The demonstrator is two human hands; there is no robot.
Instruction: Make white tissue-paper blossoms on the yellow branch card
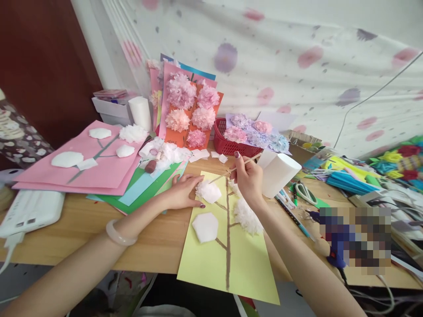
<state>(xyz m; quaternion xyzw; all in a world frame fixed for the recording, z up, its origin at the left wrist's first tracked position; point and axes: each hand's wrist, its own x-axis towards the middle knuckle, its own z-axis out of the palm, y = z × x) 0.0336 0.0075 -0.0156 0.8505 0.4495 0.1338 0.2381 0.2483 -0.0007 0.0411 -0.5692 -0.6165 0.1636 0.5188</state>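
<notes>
On the table before me lies a yellow paper sheet (247, 273) with a brown branching stem drawn on it. White ruffled paper (249, 216) and a smooth white paper hexagon (205, 227) are on the sheet. My right hand (247, 179) pinches a thin wooden stick (218, 178), its tip at a white paper flower (210, 192) near the sheet's top left. Beside that flower, my left hand (183, 192) rests with fingers apart at the sheet's left edge, holding nothing.
Pink sheets (109, 154) with white paper pieces lie at left, over green and blue paper. Finished flower pictures (191, 105) lean behind, beside a red basket (221, 136). White paper rolls (280, 174), scissors (306, 193) and a blue glue gun (337, 240) are at right.
</notes>
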